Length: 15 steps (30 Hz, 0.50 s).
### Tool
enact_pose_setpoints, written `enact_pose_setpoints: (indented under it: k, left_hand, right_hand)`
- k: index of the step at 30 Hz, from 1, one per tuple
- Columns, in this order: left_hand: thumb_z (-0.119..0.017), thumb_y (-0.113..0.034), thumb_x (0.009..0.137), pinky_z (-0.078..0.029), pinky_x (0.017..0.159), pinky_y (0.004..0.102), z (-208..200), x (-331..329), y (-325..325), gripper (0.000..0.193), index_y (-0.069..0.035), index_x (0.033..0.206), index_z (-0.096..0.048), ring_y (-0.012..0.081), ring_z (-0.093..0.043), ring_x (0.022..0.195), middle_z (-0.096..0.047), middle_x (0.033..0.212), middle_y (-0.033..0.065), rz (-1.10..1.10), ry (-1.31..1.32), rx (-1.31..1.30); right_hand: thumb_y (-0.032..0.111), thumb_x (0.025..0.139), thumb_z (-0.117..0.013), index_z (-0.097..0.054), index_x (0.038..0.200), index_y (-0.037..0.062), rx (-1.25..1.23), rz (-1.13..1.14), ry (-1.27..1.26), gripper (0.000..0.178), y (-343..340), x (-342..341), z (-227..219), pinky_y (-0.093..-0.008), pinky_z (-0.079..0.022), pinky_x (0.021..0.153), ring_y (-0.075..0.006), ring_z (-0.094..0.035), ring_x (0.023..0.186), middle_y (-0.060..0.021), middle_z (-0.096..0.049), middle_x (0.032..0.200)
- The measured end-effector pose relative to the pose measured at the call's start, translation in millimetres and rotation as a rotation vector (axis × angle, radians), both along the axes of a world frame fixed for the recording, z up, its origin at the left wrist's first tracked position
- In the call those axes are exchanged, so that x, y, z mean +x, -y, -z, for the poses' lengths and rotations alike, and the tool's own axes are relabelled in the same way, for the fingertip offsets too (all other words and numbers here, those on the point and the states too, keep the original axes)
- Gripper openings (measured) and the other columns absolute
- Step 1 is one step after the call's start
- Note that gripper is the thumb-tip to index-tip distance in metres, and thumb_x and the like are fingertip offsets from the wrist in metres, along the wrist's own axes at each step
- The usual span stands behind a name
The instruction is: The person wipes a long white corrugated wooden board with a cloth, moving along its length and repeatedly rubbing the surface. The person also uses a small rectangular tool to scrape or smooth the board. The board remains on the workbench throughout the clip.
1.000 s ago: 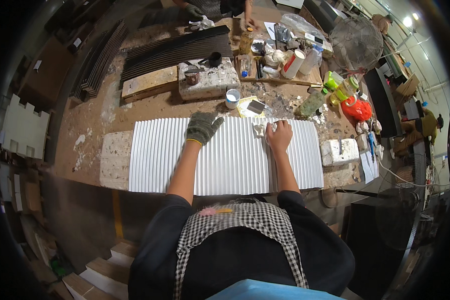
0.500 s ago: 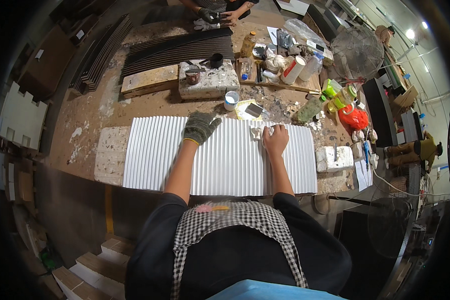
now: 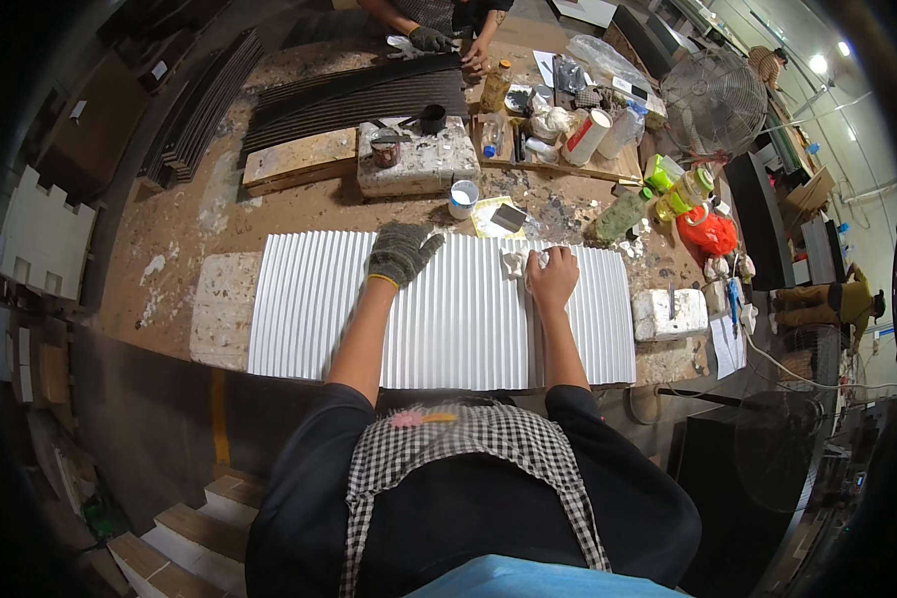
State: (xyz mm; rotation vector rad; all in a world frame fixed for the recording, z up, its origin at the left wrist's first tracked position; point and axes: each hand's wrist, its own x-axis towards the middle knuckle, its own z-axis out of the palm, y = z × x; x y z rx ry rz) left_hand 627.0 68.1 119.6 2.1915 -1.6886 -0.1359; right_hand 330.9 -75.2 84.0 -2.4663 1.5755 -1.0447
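A white ribbed panel [image 3: 458, 329], or a row of white strips side by side, lies across the bench in front of me. My left hand [image 3: 405, 253], in a dark grey-green knit glove, rests on its far part with fingers laid out and the thumb apart. My bare right hand [image 3: 552, 275] is closed at the far edge, right of the middle, gripping a crumpled white cloth [image 3: 514, 261] that pokes out at its left. Just beyond the panel stand a small tub of white paste [image 3: 462, 198] and a dark flat block [image 3: 509, 217] on yellow paper.
White foam blocks [image 3: 670, 315] [image 3: 221, 319] sit at both ends of the panel. Farther back are a paint-stained block [image 3: 417, 164], dark strips [image 3: 359, 100], bottles [image 3: 495, 88] and a red bag [image 3: 708, 235]. A co-worker's hands [image 3: 434, 40] work at the far side; a fan [image 3: 714, 103] stands right.
Both my hands stay nearly in place. Across the bench, the co-worker's bare hand has come down toward the end of the dark strips.
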Motion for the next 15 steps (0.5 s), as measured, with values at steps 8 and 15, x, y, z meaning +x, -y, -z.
enact_pose_setpoints:
  k: [8, 15]
  left_hand:
    - [-0.055, -0.058, 0.102, -0.045, 0.11, 0.0531, 3, 0, 2, 0.06, -0.008, 0.127, -0.074, 0.0393, -0.067, 0.115, -0.074, 0.12, 0.0217, 0.025, -0.025, 0.048]
    - [-0.058, -0.055, 0.104, -0.033, 0.125, 0.0517, -36, 17, -17, 0.07, -0.018, 0.161, -0.045, 0.0359, -0.046, 0.15, -0.048, 0.161, 0.0173, 0.18, -0.515, 0.016]
  right_hand:
    - [0.034, 0.086, -0.077, -0.071, 0.097, 0.0054, 0.015, -0.007, -0.004, 0.031, 1, -1, -1, -0.0506, -0.048, 0.085, -0.0361, -0.063, 0.099, -0.0132, -0.067, 0.105]
    - [0.033, 0.085, -0.077, -0.07, 0.095, 0.0048, 0.013, -0.011, 0.006, 0.03, -2, 0, -4, -0.0524, -0.048, 0.083, -0.0373, -0.062, 0.098, -0.0139, -0.066, 0.103]
